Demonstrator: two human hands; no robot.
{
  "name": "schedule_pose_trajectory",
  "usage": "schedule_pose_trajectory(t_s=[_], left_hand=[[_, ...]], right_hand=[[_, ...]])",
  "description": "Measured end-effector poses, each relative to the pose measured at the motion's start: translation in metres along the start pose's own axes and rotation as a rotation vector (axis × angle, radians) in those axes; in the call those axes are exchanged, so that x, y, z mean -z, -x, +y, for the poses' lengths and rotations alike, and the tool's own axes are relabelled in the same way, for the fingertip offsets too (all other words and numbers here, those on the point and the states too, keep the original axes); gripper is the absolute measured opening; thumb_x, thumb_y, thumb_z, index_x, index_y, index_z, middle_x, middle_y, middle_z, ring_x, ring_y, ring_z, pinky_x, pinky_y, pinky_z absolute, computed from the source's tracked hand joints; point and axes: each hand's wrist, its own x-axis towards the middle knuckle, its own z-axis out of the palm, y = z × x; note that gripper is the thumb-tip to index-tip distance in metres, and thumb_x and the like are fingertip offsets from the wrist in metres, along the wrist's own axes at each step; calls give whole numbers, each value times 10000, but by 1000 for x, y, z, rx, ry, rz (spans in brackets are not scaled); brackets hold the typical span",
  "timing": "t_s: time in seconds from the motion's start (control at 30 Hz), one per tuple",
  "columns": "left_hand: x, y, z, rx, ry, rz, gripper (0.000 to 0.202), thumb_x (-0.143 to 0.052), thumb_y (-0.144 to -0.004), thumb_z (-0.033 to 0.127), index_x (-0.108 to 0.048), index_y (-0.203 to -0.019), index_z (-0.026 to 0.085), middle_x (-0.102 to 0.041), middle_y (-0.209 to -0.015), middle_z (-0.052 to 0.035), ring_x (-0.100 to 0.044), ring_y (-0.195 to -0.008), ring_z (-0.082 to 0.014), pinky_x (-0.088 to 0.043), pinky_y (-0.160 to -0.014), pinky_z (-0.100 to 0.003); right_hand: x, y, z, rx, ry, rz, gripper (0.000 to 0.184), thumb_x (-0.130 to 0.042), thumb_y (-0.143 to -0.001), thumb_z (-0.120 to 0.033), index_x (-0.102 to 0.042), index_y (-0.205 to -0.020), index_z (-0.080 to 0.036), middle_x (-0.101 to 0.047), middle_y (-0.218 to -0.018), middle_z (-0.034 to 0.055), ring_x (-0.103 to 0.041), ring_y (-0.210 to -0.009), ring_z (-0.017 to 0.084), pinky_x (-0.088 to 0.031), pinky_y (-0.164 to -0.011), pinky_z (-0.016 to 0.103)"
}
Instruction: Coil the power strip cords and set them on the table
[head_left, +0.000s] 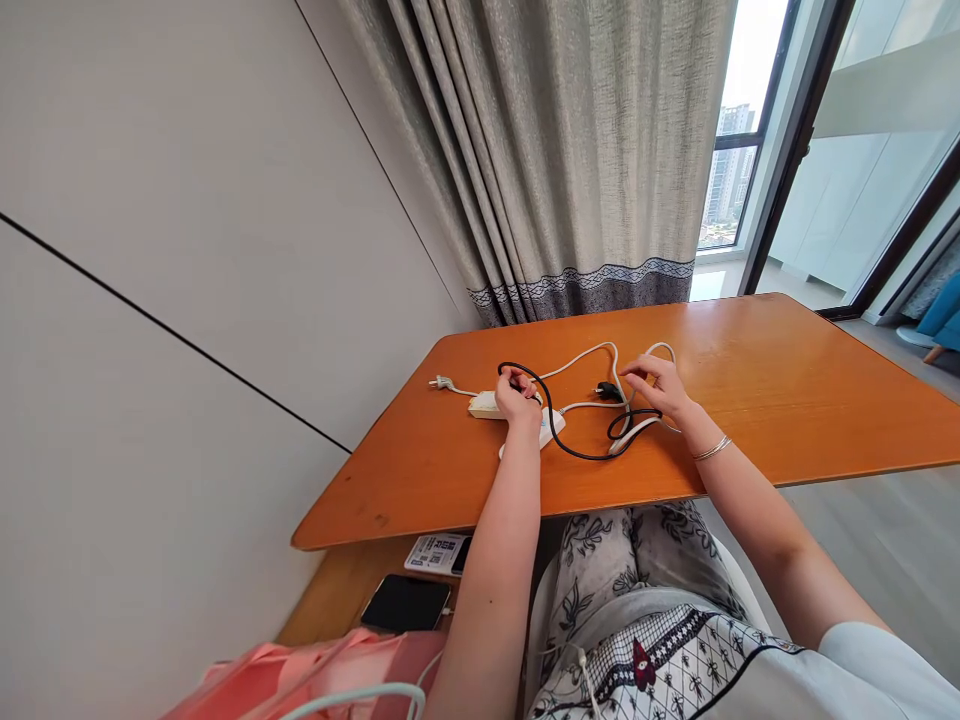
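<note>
My left hand is closed on one end of a black cable, right above a white power strip lying on the orange wooden table. My right hand pinches a white cord just right of a black plug. The black cable loops across the tabletop between both hands. A white plug lies at the left end of the white cord.
A grey curtain hangs behind the table, beside a window. On a lower shelf near my lap lie a black phone and a card with a QR code. Pink cloth sits at the bottom left.
</note>
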Motion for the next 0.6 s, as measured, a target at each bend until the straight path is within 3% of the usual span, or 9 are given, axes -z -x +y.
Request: schedule_pose_trajectory(t_s=[0.13, 0.23, 0.33, 0.47, 0.6], left_hand=[[-1, 3, 0, -32, -31, -30, 384, -575, -861, 404, -349, -614, 215, -293, -471, 80, -222, -369, -57, -189, -401, -232], [-2, 5, 0, -31, -26, -33, 369, -589, -845, 398, -369, -615, 213, -317, -478, 75, -238, -378, -55, -193, -400, -222], [-2, 6, 0, -21, -2, -37, 353, -607, -825, 376, -383, -608, 209, -334, -481, 70, -241, -381, -51, -192, -397, -216], [-2, 5, -1, -17, -18, -57, 350, -598, -835, 375, -398, -604, 205, -326, -483, 70, -241, -377, -48, -185, -393, -216], [-1, 3, -4, -37, -60, -44, 393, -589, -847, 412, -365, -595, 211, -326, -473, 74, -247, -364, -49, -183, -391, -224]], right_hand=[[5, 1, -5, -235, -237, -406, 351, -709, -775, -472, -748, -947, -169, -648, -671, 7, -566, -613, 148, -415, -588, 270], [11, 3, -11, -362, -356, -685, 479, -790, -706, -433, -727, -1081, -142, -675, -659, -10, -588, -590, 127, -408, -557, 233], [18, 6, -14, -444, -485, -797, 481, -780, -721, -394, -710, -1122, -139, -718, -709, 6, -666, -679, 149, -476, -632, 238], [24, 5, -10, -467, -580, -661, 306, -735, -756, -356, -724, -979, -147, -758, -833, 66, -701, -764, 176, -529, -717, 283], [26, 0, -4, -391, -586, -244, 200, -722, -747, -336, -714, -876, -185, -752, -862, 57, -686, -786, 165, -509, -720, 274]])
